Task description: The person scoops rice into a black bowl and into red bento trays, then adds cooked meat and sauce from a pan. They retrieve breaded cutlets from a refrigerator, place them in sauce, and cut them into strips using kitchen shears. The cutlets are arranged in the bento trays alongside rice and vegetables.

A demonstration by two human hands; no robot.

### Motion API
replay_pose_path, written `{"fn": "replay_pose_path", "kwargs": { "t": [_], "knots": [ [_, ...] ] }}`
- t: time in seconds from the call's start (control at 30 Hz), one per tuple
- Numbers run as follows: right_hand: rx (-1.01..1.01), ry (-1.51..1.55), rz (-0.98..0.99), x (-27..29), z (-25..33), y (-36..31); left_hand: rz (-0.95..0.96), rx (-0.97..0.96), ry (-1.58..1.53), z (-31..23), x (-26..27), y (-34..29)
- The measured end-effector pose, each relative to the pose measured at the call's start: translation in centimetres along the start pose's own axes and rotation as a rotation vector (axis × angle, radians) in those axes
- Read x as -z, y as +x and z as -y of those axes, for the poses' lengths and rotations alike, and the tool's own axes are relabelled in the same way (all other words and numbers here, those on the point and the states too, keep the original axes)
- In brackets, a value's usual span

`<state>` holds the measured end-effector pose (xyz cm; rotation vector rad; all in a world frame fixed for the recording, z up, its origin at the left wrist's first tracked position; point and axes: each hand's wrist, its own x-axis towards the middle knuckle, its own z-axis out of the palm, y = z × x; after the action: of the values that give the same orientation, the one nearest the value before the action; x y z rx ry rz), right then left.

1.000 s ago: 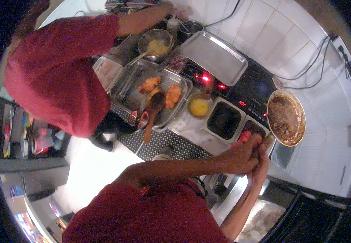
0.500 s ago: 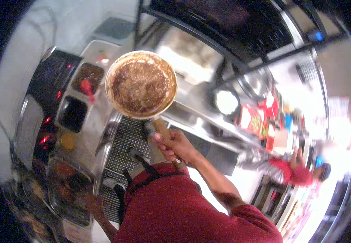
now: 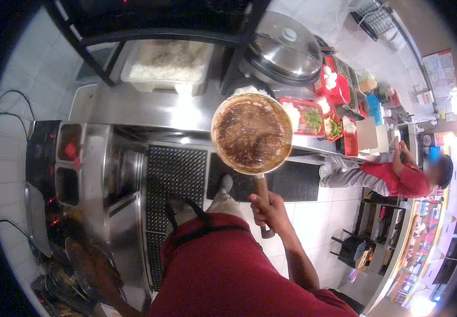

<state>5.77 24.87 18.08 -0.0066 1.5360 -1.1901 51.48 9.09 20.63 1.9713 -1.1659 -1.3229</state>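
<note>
My right hand [image 3: 270, 214] is closed around the wooden handle [image 3: 261, 187] of a round, light-rimmed pan [image 3: 284, 153]. The pan is held up in front of me, over the floor and the counter's near edge. Thick brown sauce [image 3: 249, 129] covers its bottom and is smeared up the inner wall. Down at the lower left, my left arm [image 3: 113, 288] reaches toward dark, round pans [image 3: 59, 274] by the stove. That area is dim and blurred, so the left hand's fingers cannot be made out.
A steel counter [image 3: 133, 111] carries a tub of rice [image 3: 170, 63], a large lidded cooker [image 3: 286, 47] and red trays [image 3: 307, 116] of food. Sauce wells [image 3: 67, 185] sit at left. A co-worker in red [image 3: 397, 177] stands at right. Black mats [image 3: 175, 185] cover part of the floor.
My view has turned toward the right. The pan has moved from beside the sauce wells to in front of the counter with the cooker, still in my right hand.
</note>
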Motion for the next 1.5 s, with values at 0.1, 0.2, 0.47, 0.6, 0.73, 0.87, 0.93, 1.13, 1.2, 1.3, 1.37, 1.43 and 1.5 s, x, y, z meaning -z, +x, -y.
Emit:
{"fn": "replay_pose_path", "kwargs": {
  "t": [0.1,0.2,0.47,0.6,0.73,0.87,0.93,1.13,1.2,1.3,1.37,1.43,1.5],
  "knots": [
    [0.085,-0.044,-0.051,4.6,0.9,1.2,0.340,-0.035,-0.049,-4.0,-9.3,-1.1],
    [0.176,-0.034,-0.045,7.5,2.1,2.8,0.565,-0.288,0.061,-6.8,-21.1,-0.5],
    [0.209,0.146,-0.102,8.5,2.5,6.2,0.823,-1.115,0.401,-17.7,-39.7,-5.7],
    [0.217,0.142,-0.221,6.6,2.1,6.9,0.937,-1.276,0.709,-20.4,-43.7,-6.1],
    [0.246,0.082,-0.305,3.7,1.9,6.6,0.970,-1.301,0.831,-22.0,-47.2,-3.7],
    [0.277,0.142,-0.314,0.3,1.6,7.8,0.880,-1.270,0.895,-23.6,-48.0,-0.5],
    [0.274,0.135,-0.333,-1.3,0.9,8.7,0.856,-1.292,0.916,-24.3,-47.3,0.6],
    [0.262,0.082,-0.485,-4.7,0.2,11.4,0.945,-1.444,0.936,-23.6,-45.4,1.3],
    [0.301,0.130,-0.538,-5.4,0.4,11.5,0.904,-1.484,0.836,-23.1,-46.0,2.3],
    [0.251,0.275,-0.535,-6.2,0.8,11.1,0.795,-1.515,0.803,-23.1,-47.0,4.9],
    [0.271,0.193,-0.563,-7.0,1.3,11.6,0.781,-1.476,0.831,-23.1,-47.0,6.5],
    [0.238,0.249,-0.529,-7.4,1.6,11.7,0.770,-1.444,0.812,-23.2,-46.7,7.5],
    [0.245,0.174,-0.563,-7.8,1.7,11.8,0.785,-1.421,0.767,-23.2,-45.9,7.6]
  ]
}}
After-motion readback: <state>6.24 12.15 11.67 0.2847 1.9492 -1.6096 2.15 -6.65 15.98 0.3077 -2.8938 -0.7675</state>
